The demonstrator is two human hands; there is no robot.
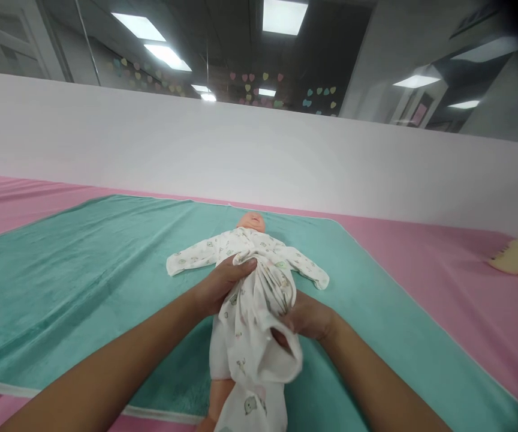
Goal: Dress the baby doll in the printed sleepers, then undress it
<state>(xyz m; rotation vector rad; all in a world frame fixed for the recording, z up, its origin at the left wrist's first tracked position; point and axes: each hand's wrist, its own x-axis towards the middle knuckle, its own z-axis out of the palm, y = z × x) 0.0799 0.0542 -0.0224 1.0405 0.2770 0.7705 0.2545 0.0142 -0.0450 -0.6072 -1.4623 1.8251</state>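
A baby doll (252, 221) lies on its back with its head toward the wall, dressed in a white long-sleeved baby garment (191, 257) printed with small animals. Both sleeves spread out sideways. My left hand (226, 282) grips bunched printed cloth over the doll's belly, thumb on top. On the other side, my right hand (308, 315) is closed on the same gathered cloth, its fingertips partly hidden behind the folds. Below it a cuffed opening faces me. One bare doll leg (220, 396) shows at the lower left; cloth covers the other side. Whether this cloth joins the top is unclear.
The doll rests on a teal blanket (83, 270) with a pale edge, spread over a pink cloth (421, 258). A white wall (241, 156) with glass above stands behind. A pale yellow object (517, 255) lies at the far right.
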